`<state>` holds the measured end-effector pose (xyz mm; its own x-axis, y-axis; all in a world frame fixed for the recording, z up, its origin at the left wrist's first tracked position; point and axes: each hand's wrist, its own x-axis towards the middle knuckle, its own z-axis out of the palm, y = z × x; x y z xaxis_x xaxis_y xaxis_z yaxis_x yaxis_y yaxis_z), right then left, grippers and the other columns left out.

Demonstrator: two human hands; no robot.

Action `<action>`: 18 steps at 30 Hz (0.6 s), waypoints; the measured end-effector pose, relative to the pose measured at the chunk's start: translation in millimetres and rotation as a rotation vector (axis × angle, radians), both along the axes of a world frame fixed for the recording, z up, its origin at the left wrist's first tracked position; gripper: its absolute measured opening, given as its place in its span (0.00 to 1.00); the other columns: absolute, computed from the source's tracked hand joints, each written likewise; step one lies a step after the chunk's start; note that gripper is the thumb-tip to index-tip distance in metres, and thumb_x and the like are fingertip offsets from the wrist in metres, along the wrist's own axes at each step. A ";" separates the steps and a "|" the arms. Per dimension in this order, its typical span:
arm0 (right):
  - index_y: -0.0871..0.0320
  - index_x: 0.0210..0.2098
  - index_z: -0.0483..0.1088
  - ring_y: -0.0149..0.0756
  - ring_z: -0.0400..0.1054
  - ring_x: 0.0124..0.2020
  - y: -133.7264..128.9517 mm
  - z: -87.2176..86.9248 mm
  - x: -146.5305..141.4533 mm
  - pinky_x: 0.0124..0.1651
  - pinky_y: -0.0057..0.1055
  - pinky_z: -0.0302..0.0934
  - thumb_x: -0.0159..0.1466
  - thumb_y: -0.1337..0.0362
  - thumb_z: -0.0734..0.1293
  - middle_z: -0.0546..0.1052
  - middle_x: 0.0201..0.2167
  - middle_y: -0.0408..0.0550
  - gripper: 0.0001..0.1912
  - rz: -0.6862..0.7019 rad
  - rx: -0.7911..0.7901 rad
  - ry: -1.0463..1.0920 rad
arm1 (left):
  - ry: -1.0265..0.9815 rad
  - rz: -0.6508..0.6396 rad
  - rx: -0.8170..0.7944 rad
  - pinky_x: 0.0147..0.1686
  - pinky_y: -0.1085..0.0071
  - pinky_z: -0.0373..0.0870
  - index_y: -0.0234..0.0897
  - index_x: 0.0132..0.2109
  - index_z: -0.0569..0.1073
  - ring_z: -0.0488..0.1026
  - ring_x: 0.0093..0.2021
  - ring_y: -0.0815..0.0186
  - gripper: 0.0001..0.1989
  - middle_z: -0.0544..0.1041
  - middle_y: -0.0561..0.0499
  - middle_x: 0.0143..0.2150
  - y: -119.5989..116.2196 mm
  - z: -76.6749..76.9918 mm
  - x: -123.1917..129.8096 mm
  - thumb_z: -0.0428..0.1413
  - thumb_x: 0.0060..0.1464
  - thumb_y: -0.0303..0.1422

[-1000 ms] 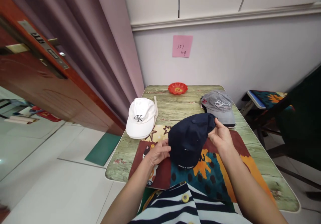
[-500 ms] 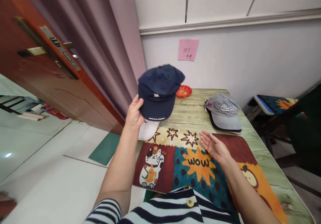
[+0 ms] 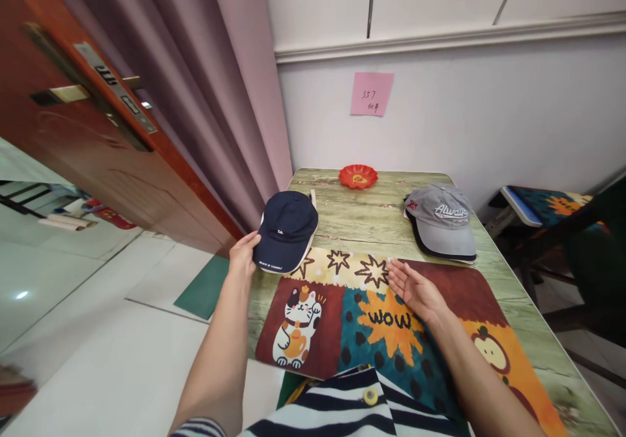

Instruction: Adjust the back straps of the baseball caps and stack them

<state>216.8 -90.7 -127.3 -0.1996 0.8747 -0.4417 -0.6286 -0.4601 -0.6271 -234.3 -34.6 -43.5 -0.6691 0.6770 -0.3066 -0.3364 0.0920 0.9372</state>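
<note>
Plainly, most of a white cap [image 3: 313, 195] is hidden at the desk's [image 3: 362, 218] left edge: only a thin rim and the strap show from under the navy cap [image 3: 286, 225] laid over it. The left hand [image 3: 243, 254] grips the navy brim's left side, thumb on top, other fingertips partly out of sight. At the right edge a grey cap [image 3: 443, 218] covers a dark brim and a pale edge — how many caps lie beneath cannot be told. The right hand [image 3: 415, 288] grasps nothing, its fingers loosely extended over the patterned mat [image 3: 381, 319]; whether it touches is unclear. A striped shirt [image 3: 337, 401] and the right forearm hide parts of the mat's near side. Near the far edge stands a scalloped red dish [image 3: 358, 176] — a yellow design shows inside, its details too small to read.
</note>
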 end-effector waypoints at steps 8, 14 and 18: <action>0.53 0.49 0.77 0.34 0.81 0.41 -0.9 2.2 5.2 0.46 0.29 0.76 0.69 0.62 0.67 0.84 0.45 0.49 0.11 -0.001 -0.031 0.035 | 0.144 0.045 -0.073 0.41 0.63 0.78 0.29 0.41 0.79 0.78 0.31 0.64 0.12 0.80 0.47 0.30 10.9 2.6 -7.9 0.63 0.46 0.23; 0.55 0.46 0.77 0.35 0.81 0.40 1.5 13.0 5.5 0.44 0.30 0.76 0.67 0.60 0.70 0.84 0.45 0.52 0.10 -0.039 0.003 -0.077 | 0.527 0.079 -0.162 0.65 0.48 0.61 0.31 0.53 0.77 0.68 0.64 0.46 0.22 0.75 0.34 0.58 -3.8 5.7 12.9 0.63 0.52 0.36; 0.55 0.42 0.77 0.37 0.79 0.37 20.4 30.8 21.4 0.40 0.32 0.74 0.61 0.54 0.75 0.84 0.41 0.52 0.14 -0.177 0.133 -0.351 | 1.191 -0.022 -0.241 0.70 0.41 0.46 0.31 0.72 0.57 0.51 0.74 0.39 0.46 0.55 0.27 0.73 -14.2 10.0 47.5 0.60 0.55 0.52</action>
